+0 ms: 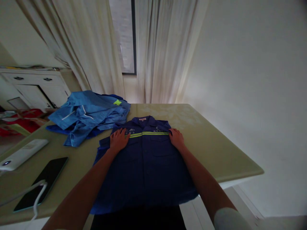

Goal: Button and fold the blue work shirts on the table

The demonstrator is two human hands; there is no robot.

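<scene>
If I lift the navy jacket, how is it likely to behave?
The jacket is probably floppy: its cloth lies spread on the table. Its collar may hold shape better, being neatly folded. The hem seems to overhang the edge, so might sag.

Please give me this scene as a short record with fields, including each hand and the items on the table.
Garment: dark blue shirt, front up, collar toward the window side
Marking: yellow-green stripe across the chest
Left hand: left hand flat on the shirt, at one end of the stripe
Right hand: right hand resting at the shirt's opposite edge
Pile: crumpled blue clothes, beyond the left hand
Devices: white device and dark flat device, on the left
Cable: white cable crossing the dark device
Surface: pale table
</scene>
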